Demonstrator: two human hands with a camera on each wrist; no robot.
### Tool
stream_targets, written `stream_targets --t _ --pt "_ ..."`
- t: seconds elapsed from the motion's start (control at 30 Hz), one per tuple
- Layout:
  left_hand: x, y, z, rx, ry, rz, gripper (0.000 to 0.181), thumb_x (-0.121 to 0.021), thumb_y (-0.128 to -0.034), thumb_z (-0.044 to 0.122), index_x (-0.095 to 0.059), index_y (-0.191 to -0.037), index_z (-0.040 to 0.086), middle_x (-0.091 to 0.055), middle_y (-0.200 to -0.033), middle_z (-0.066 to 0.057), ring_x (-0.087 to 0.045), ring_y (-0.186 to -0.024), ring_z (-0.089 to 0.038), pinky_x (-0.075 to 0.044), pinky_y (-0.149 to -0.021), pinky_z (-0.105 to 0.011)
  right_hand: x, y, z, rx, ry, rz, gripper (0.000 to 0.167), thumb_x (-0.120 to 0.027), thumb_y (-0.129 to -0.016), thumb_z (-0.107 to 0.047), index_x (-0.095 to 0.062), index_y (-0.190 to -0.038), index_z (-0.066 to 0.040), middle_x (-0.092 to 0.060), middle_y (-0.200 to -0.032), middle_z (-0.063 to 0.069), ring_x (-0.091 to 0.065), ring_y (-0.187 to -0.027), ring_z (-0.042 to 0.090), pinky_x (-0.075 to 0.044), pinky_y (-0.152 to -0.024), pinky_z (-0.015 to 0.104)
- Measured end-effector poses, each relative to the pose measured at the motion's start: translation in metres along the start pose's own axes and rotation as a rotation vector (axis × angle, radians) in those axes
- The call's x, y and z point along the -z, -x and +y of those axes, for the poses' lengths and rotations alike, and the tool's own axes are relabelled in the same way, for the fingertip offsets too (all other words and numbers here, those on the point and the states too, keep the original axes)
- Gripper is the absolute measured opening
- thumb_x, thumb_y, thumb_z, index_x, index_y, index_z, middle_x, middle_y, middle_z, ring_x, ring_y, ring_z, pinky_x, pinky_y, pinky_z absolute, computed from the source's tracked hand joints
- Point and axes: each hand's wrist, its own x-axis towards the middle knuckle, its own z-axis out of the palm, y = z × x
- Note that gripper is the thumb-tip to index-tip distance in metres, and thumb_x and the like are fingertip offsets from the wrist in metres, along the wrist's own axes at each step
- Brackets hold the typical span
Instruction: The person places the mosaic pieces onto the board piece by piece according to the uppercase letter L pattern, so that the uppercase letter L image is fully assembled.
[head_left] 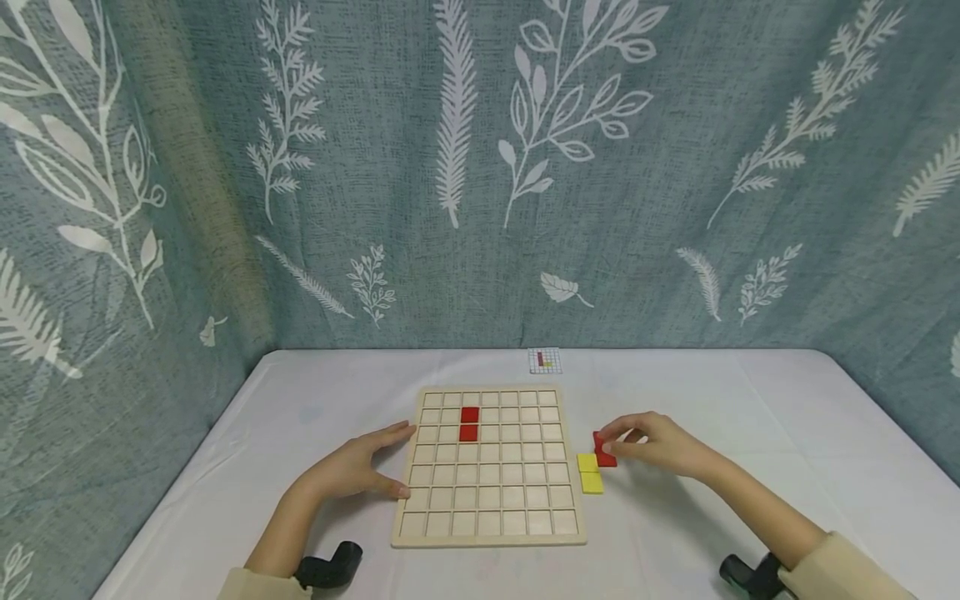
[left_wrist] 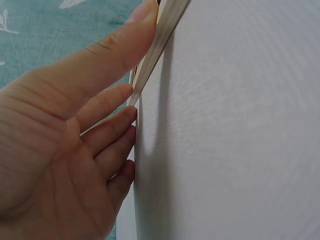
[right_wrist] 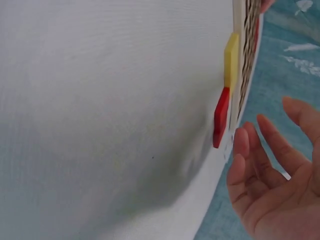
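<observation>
A wooden grid board (head_left: 489, 542) lies on the white table. Two red square tiles (head_left: 469, 415) sit in its third column from the left, one behind the other. My left hand (head_left: 360, 467) rests against the board's left edge, thumb and fingers spread; the left wrist view shows the thumb (left_wrist: 110, 55) at the board's side. Right of the board are two yellow tiles (head_left: 591, 482), with red tiles (head_left: 606, 459) just behind them. Over these red tiles hovers my right hand (head_left: 660, 443), partly covering them. In the right wrist view its fingers (right_wrist: 272, 145) look apart from the red tile (right_wrist: 220, 120).
Behind the board lies a small card (head_left: 545, 361) printed with a grid and red and yellow marks. A leaf-patterned curtain (head_left: 480, 250) hangs beyond the table's back edge. Black devices (head_left: 333, 567) are worn at both wrists.
</observation>
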Motion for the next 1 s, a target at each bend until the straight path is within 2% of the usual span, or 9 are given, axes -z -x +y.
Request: stream_targets --t 0.23,0.4,0.57,1.0 --pt "0.000 0.001 0.001 -0.011 -0.006 0.014 0.093 -0.085 -0.0602 0.029 -0.041 -0.138 0.003 -0.030 -0.147 -0.020 -0.024 -0.134 -0.043 -0.025 -0.105 -0.058 -0.001 -0.001 0.005 0.073 0.094 0.051 0.022 -0.063 -0.085 -0.013 -0.067 -0.104 -0.004 -0.068 -0.101 0.008 -0.057 -0.083 0.017 -0.048 -0.060 0.023" --pt "-0.001 0.000 0.000 0.005 -0.001 0.013 0.094 -0.085 -0.0596 0.029 -0.041 -0.138 0.004 -0.030 -0.147 -0.020 -0.024 -0.134 -0.043 -0.025 -0.105 -0.057 -0.004 0.000 0.008 0.101 0.115 0.058 0.022 -0.067 -0.081 -0.010 -0.068 -0.101 -0.002 -0.067 -0.097 0.008 -0.055 -0.075 0.011 -0.046 -0.055 0.021" --pt "-0.001 0.000 -0.002 -0.004 0.002 0.011 0.093 -0.085 -0.0600 0.029 -0.041 -0.138 0.004 -0.030 -0.147 -0.020 -0.023 -0.134 -0.043 -0.023 -0.106 -0.058 -0.008 0.000 0.010 0.114 0.160 0.064 0.024 -0.073 -0.077 -0.012 -0.069 -0.098 -0.002 -0.065 -0.091 0.003 -0.050 -0.068 0.005 -0.044 -0.053 0.020" --pt "-0.001 0.000 -0.002 -0.012 -0.005 0.017 0.093 -0.085 -0.0596 0.030 -0.042 -0.138 0.004 -0.030 -0.147 -0.020 -0.023 -0.135 -0.043 -0.021 -0.106 -0.059 -0.014 -0.002 0.010 0.107 0.283 0.099 0.025 -0.076 -0.072 -0.009 -0.068 -0.096 -0.004 -0.062 -0.088 -0.001 -0.049 -0.071 0.011 -0.043 -0.058 0.020"
